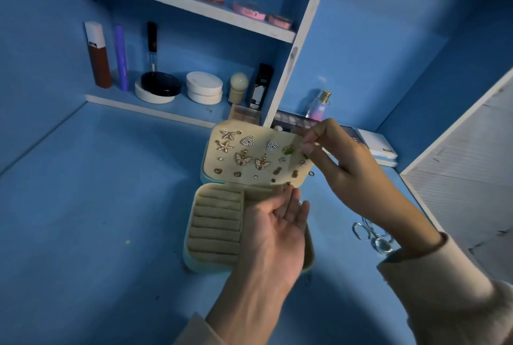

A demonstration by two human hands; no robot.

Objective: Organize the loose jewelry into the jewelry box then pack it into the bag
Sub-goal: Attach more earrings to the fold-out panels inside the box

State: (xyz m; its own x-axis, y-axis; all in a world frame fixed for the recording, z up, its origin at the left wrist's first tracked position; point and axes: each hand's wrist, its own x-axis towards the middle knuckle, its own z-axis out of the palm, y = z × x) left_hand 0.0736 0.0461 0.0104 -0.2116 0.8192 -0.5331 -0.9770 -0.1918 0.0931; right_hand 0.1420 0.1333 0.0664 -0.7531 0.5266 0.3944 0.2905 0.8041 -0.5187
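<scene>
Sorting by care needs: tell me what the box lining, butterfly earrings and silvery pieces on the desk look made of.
Box lining: matte beige, likely velvet-like fabric, no shine. Butterfly earrings: apparently gold-tone metal with glinting stones. Silvery pieces: probably polished metal, bright reflections.

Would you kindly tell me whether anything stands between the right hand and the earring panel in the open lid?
Nothing visible does. The right hand is at the right edge of the earring panel, beside the green earring. The left hand lies palm up lower, over the box base.

Left hand (277, 222) palm up, fingers relaxed, right hand (341, 161) raised, fingertips pinched
</scene>
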